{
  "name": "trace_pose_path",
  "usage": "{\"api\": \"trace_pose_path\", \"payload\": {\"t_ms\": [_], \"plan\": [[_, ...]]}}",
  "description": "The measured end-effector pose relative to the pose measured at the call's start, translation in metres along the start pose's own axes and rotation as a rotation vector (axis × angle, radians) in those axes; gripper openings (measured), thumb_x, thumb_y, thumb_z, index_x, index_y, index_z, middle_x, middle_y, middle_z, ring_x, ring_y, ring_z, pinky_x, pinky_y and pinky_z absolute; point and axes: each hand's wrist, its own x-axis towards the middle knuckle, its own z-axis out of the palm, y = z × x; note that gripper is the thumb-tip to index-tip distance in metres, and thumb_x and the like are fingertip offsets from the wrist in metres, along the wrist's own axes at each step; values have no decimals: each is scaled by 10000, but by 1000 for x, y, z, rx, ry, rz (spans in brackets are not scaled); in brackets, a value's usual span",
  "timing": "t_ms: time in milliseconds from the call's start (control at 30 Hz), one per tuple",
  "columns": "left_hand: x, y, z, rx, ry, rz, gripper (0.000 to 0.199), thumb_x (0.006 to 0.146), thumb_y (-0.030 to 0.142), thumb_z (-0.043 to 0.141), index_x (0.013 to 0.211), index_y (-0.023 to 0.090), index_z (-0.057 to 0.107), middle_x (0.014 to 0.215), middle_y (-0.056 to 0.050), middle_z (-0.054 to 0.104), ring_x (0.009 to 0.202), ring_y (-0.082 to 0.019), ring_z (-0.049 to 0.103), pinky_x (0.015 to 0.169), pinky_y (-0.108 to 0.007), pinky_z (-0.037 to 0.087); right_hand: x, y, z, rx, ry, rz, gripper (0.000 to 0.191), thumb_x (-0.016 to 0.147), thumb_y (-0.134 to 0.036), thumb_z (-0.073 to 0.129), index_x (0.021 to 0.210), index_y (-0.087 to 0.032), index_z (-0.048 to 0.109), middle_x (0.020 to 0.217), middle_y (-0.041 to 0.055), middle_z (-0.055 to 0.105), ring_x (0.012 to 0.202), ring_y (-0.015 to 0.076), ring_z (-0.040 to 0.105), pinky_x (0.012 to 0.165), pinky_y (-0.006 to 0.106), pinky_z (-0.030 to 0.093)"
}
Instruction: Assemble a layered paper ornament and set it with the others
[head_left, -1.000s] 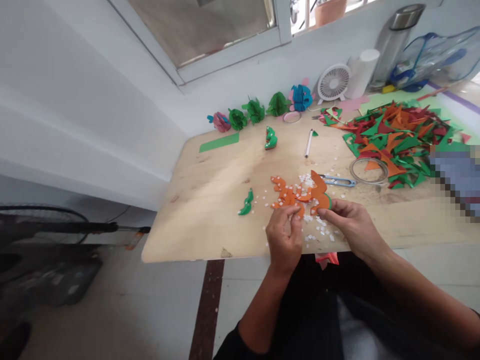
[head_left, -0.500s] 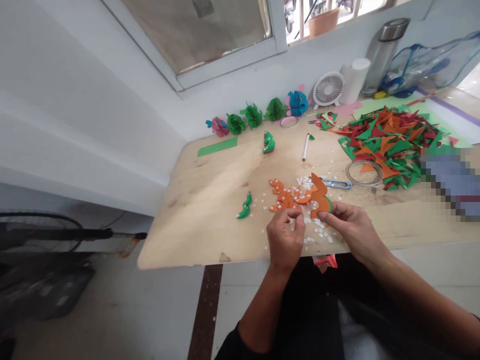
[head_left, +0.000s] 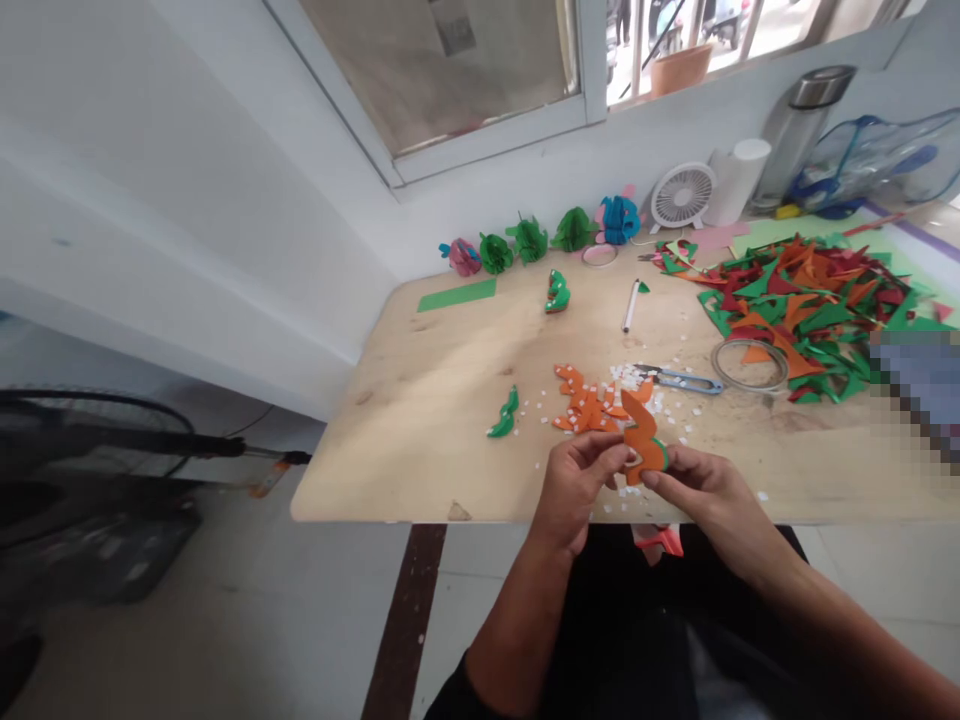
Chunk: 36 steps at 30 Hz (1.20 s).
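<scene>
We list one orange paper cut-out [head_left: 640, 432], scalloped, green-edged at 3 o'clock: right hand [head_left: 703, 492] pinching it there, left hand [head_left: 576, 488] with fingertips at its 8-o'clock edge, grip uncertain. Around it on the pale wooden bench [head_left: 420, 420]: towards 11, five pleated-paper ornaments [head_left: 531, 240], seemingly finished; at 10, curved orange pieces [head_left: 586, 408], loose, white-dotted, so we judge work partway; at 2, jagged, multicoloured offcuts [head_left: 814, 300], heaped.

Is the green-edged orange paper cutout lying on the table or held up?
Held up: the right hand pinches the orange cutout near its green edge; the left hand is at its opposite side.
</scene>
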Motion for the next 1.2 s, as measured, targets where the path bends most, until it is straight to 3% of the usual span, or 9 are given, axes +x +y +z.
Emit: {"api": "trace_pose_path", "payload": {"t_ms": [133, 300, 400, 500, 633, 700, 800, 1033, 1200], "plan": [[-1, -3, 0, -104, 14, -68, 161, 637, 241, 765, 729, 129, 696, 650, -33, 688, 589, -101, 574, 556, -207, 386, -2, 7, -3, -124, -9, -36, 326, 749, -491, 706, 821, -173, 710, 657, 30, 681, 555, 169, 601, 549, 291, 498], [-8, -2, -4, -69, 23, -70, 146, 629, 229, 756, 702, 118, 698, 633, -37, 682, 595, -109, 587, 572, -209, 397, 3, -1, -1, -40, -68, -88, 282, 799, -446, 672, 939, -202, 696, 895, 48, 710, 822, 203, 650, 786, 311, 514], [-8, -3, -5, 46, -18, -45, 156, 649, 251, 745, 711, 118, 692, 619, -23, 659, 574, -106, 568, 556, -210, 403, 6, -7, 1, 23, -83, -64, 244, 786, -436, 689, 836, -197, 685, 793, 24, 702, 739, 178, 645, 747, 289, 511], [1, -6, -11, 277, 38, 69, 202, 734, 315, 685, 822, 133, 693, 663, -29, 660, 601, -130, 578, 581, -245, 438, 9, -7, 0, 55, -16, 8, 279, 743, -458, 721, 736, -187, 656, 644, 3, 659, 569, 152, 603, 585, 270, 495], [26, -10, -22, 934, 297, 406, 154, 746, 223, 672, 887, 160, 673, 885, -77, 689, 796, -193, 607, 773, -342, 464, 11, 0, -4, 81, 41, 71, 300, 712, -468, 745, 758, -182, 666, 649, 14, 676, 543, 158, 604, 519, 268, 476], [39, -11, -26, 1165, 312, 490, 164, 749, 206, 672, 908, 168, 662, 895, -85, 679, 866, -223, 594, 817, -369, 454, 11, 2, -6, 99, 46, 83, 296, 701, -459, 759, 758, -182, 670, 661, 17, 691, 550, 160, 614, 517, 264, 478], [52, -9, -28, 1340, 289, 485, 60, 757, 175, 654, 817, 169, 651, 854, -88, 663, 871, -238, 585, 806, -365, 452, 10, 4, -8, 160, 6, 132, 278, 719, -450, 748, 781, -191, 671, 662, 16, 704, 517, 164, 623, 498, 270, 482], [44, -7, -34, 1281, 389, 503, 95, 797, 111, 570, 756, 158, 642, 782, -74, 681, 813, -228, 615, 764, -342, 469, 15, 0, -11, 314, 29, 175, 228, 690, -389, 789, 792, -201, 711, 721, 18, 732, 622, 165, 657, 586, 254, 500], [29, -13, -37, 1159, 518, 756, 155, 880, 176, 488, 896, 159, 641, 896, -95, 707, 865, -210, 653, 798, -335, 487, 22, 4, -8, 283, 40, 134, 225, 685, -402, 792, 779, -211, 718, 732, 16, 729, 627, 167, 635, 605, 270, 478]]}}
